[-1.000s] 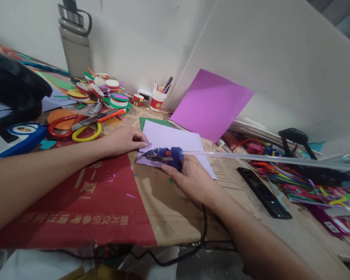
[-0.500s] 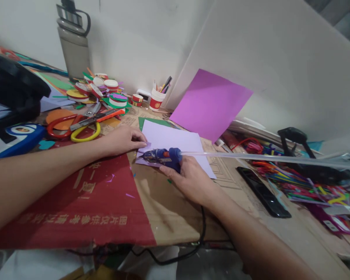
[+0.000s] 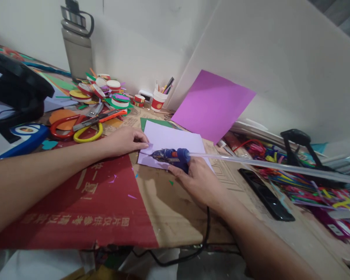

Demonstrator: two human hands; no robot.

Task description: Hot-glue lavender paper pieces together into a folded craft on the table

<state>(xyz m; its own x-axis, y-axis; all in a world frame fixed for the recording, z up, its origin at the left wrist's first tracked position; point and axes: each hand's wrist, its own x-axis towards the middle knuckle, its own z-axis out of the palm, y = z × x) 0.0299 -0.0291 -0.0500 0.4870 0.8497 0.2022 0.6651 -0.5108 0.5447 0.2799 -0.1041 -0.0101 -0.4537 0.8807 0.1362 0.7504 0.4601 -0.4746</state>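
Note:
My right hand (image 3: 202, 179) is wrapped round the handle of a dark blue hot glue gun (image 3: 170, 155). A long clear glue stick (image 3: 245, 160) sticks out of its back end, running far to the right. The nozzle points left, low over a lavender sheet of paper (image 3: 175, 136) lying on cardboard. At the sheet's left edge my left hand (image 3: 128, 140) is closed, thumb and fingertips pinching a small lavender paper piece (image 3: 146, 149). Whether that piece is part of the sheet I cannot tell. Green paper (image 3: 156, 122) shows under the sheet's far edge.
Left of my hands lie scissors (image 3: 89, 134) and a utility knife (image 3: 105, 116), with paper rolls (image 3: 113, 85) behind. A pen cup (image 3: 159, 99) and purple sheet (image 3: 212, 105) stand at the back. A black phone (image 3: 265, 194) and pipe cleaners (image 3: 306, 186) are right; a cord (image 3: 207, 229) hangs over the edge.
My right hand has moved the glue gun slightly right, its nozzle drawing back from the sheet's left edge. My left hand holds its place at the sheet.

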